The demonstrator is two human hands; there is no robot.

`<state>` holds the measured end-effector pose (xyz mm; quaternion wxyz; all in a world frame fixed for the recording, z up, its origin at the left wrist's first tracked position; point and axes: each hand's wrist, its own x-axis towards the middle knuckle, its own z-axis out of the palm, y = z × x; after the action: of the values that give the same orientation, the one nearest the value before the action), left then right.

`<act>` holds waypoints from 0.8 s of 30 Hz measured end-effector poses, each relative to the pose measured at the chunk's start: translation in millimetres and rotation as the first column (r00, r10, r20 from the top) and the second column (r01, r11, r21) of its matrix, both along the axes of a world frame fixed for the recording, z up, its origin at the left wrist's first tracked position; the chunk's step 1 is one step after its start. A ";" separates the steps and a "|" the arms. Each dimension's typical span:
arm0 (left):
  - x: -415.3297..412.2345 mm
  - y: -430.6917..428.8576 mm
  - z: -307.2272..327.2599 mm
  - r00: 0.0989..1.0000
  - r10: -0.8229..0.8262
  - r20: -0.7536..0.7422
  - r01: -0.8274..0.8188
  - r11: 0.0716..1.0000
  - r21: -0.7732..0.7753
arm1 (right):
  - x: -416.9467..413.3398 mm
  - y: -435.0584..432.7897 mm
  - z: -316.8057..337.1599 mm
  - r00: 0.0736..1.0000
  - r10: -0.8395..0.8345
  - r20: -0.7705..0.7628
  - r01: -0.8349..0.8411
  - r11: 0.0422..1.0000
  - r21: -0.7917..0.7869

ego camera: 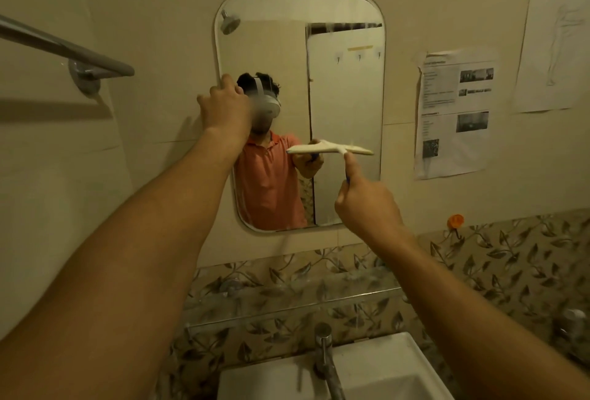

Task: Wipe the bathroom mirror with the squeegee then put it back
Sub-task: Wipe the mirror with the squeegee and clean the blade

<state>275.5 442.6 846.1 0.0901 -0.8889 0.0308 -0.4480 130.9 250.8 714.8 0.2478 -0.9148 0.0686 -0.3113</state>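
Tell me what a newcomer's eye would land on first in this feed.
First the mirror in the middle of the tiled wall, with the right hand holding the pale squeegee level against its lower right part. Next the left hand, gripping the mirror's left edge. After that, the printed sheets taped to the wall on the right and the tap over the white sink below.

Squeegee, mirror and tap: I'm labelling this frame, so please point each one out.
squeegee (332, 148): head view, middle of the pale blade bar.
mirror (346, 86): head view, glass on its right half.
tap (324, 345): head view, upright metal body above the sink.
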 end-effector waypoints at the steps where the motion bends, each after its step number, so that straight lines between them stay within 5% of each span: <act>1: 0.6 0.1 -0.1 1.000 0.000 0.002 0.000 1.000 -0.001 | 0.0 0.0 -5.8 1.000 -0.006 -0.013 0.006 1.000 0.001; 24: 3.0 0.3 -0.8 1.000 -0.009 -0.008 0.009 1.000 -0.014 | -5.5 -10.6 -120.5 0.964 0.003 -0.266 0.023 0.995 0.093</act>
<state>278.4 442.9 845.3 0.0817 -0.8912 0.0321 -0.4451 125.4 240.3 594.3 0.2784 -0.9351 0.1208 -0.1833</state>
